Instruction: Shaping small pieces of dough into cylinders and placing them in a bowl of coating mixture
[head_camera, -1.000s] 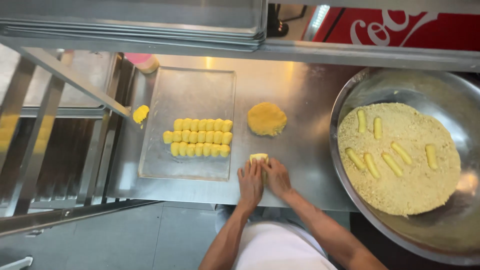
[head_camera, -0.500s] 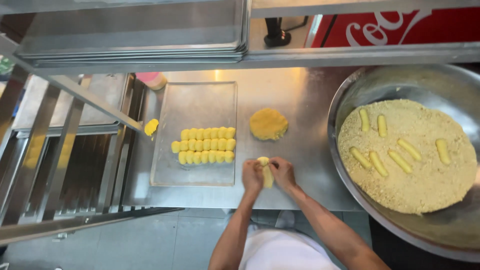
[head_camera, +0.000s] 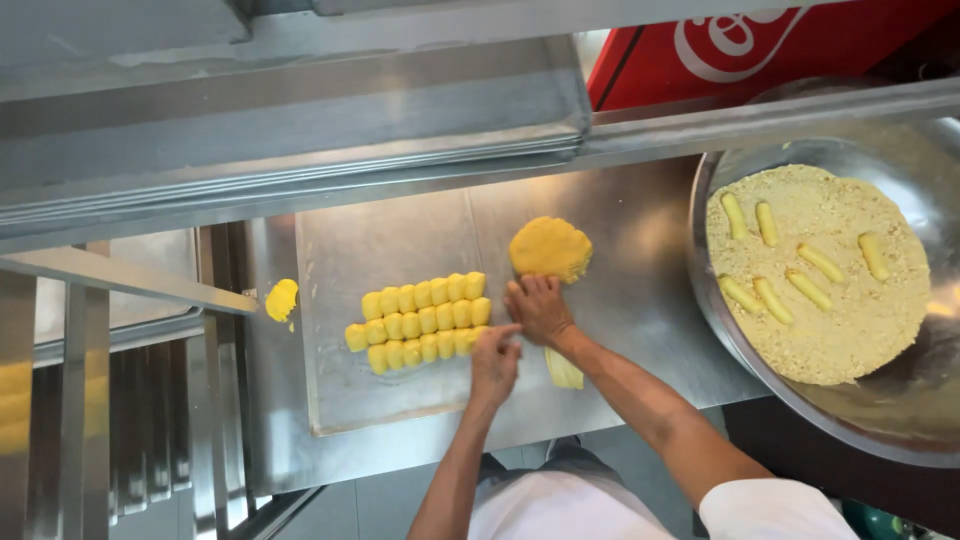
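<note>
A tray (head_camera: 400, 400) lies centre-left on the counter (head_camera: 640, 290), rows of pieces (head_camera: 420, 320) on it. A dough lump (head_camera: 549, 248) sits above both hands (head_camera: 540, 308), mid-frame. At right, a bowl (head_camera: 900, 420) holds crumbs (head_camera: 840, 330) with sticks (head_camera: 820, 262) on them.

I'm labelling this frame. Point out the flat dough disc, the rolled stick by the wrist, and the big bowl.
flat dough disc (head_camera: 549, 248), head view, centre of its top.
rolled stick (head_camera: 565, 372), head view, middle.
big bowl (head_camera: 700, 200), head view, left rim.
</note>
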